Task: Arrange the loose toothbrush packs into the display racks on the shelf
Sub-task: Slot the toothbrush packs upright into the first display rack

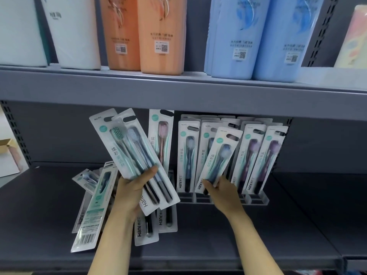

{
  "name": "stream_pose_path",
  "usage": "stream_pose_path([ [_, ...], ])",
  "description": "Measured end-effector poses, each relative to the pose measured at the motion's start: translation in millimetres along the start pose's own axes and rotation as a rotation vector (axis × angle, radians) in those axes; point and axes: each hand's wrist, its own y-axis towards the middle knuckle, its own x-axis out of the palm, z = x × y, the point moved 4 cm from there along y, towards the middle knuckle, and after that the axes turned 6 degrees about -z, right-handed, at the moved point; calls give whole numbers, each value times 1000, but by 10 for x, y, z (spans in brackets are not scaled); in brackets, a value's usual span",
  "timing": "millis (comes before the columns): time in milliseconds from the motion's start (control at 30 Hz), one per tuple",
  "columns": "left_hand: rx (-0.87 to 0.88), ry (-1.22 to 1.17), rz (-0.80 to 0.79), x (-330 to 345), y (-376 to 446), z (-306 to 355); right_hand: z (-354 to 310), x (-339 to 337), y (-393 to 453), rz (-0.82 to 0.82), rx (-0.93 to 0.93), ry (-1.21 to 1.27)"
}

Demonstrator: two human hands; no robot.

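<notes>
My left hand (132,191) grips a fan of two or three toothbrush packs (127,147), tilted up to the left. My right hand (220,190) pinches the bottom of one blue-brush pack (218,157), which leans in front of the clear display rack (256,200). Several packs (256,157) stand upright in that rack. A pink-brush pack (160,139) stands just left of the rack. Loose packs (93,211) lie on the dark shelf at the left, and two more (165,221) lie under my left hand.
The grey upper shelf (178,90) hangs just above the packs and carries white, orange and blue bottles (162,34). A cardboard box (8,153) sits at the far left. The dark shelf board (297,225) stretches to the right of the rack.
</notes>
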Motion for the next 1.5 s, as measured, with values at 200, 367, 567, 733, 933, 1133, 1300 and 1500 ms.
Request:
stream_pose_path([
  [200, -52, -37, -62, 108, 46, -80, -47, -25, 44, -50, -26, -72],
  [367, -46, -17, -112, 213, 51, -88, -75, -25, 63, -116, -27, -113],
  [567, -49, -29, -131, 239, 81, -114, 1, 68, 118, -146, 23, -125],
  [733, -79, -2, -183, 283, 89, -172, 53, 117, 199, -113, 65, -201],
  [933, -146, -11, -243, 361, 39, -313, -38, 32, 94, -37, 92, -280],
  [1133, -164, -59, -289, 469, 13, -358, -377, -289, 4, -204, -39, -287],
  [1300, -181, -95, -334, 558, -32, -409, -464, -205, -180, -401, -189, -48],
  [1500, -135, 8, -318, 532, -33, -367, -425, -228, -177, -318, -231, 33],
])
